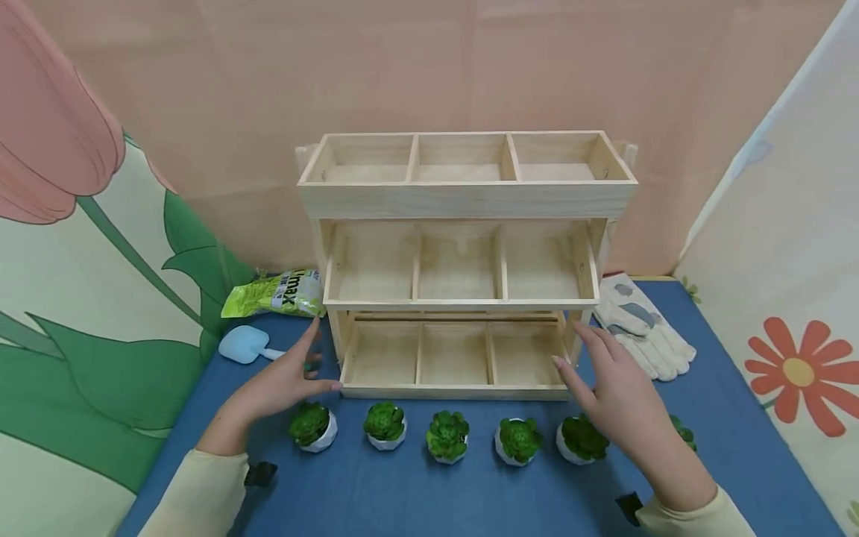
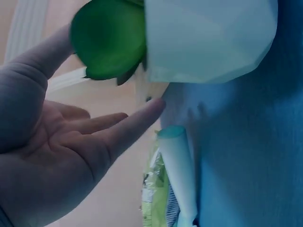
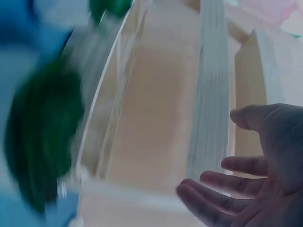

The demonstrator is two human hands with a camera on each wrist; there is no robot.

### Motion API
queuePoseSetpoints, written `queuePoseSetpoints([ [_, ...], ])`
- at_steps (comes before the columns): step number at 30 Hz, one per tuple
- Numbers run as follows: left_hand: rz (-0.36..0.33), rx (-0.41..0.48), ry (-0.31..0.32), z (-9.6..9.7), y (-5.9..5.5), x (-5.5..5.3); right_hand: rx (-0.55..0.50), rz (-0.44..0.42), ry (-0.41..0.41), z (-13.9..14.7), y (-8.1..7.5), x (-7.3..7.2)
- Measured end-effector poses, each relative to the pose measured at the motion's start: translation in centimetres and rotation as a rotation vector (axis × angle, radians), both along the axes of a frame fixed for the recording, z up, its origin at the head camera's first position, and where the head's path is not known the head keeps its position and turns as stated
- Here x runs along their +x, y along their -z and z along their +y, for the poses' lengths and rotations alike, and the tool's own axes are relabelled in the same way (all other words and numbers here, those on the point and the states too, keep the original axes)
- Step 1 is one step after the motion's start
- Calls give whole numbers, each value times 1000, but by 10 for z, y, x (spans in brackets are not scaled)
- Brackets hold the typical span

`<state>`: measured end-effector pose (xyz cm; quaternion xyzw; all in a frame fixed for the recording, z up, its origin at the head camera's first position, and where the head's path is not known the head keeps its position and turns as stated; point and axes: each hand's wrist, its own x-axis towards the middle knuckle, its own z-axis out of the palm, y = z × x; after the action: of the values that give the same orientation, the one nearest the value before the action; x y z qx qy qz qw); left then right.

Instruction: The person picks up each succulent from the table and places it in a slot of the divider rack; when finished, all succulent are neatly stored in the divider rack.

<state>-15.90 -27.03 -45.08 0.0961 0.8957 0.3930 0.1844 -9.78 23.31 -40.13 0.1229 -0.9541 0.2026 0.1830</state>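
Shelf (image 1: 467, 201) stands between the left hand (image 1: 285, 384) and right hand (image 1: 620, 391), fingers (image 1: 594, 344) spread wide on both.

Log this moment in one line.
left hand: empty, near lower left of wooden shelf | right hand: empty, near lower right | potted plants: on table, before shelf

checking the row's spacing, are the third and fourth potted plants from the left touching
Apart. The head view shows a strip of blue tabletop between the third potted plant and the fourth potted plant.
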Motion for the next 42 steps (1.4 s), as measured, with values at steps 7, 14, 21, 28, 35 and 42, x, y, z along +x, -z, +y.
queuePoseSetpoints([
  [7, -47, 54, 2, 1, 11, -7, -174, -142, -75, -61, 16, 17],
  [14, -60, 133, 52, 2, 18, -14, -453, -407, -230, -120, 31, 34],
  [21, -73, 138, 63, 1, 18, -16, -607, -592, -369, -171, 38, 49],
  [28, -45, 113, 82, 1, 18, -19, -686, -794, -408, -218, 46, 57],
  [35, -69, 140, 82, 3, 18, -20, -702, -789, -435, -254, 55, 57],
  [42, -57, 128, 95, 3, 17, -19, -636, -805, -444, -276, 64, 59],
])
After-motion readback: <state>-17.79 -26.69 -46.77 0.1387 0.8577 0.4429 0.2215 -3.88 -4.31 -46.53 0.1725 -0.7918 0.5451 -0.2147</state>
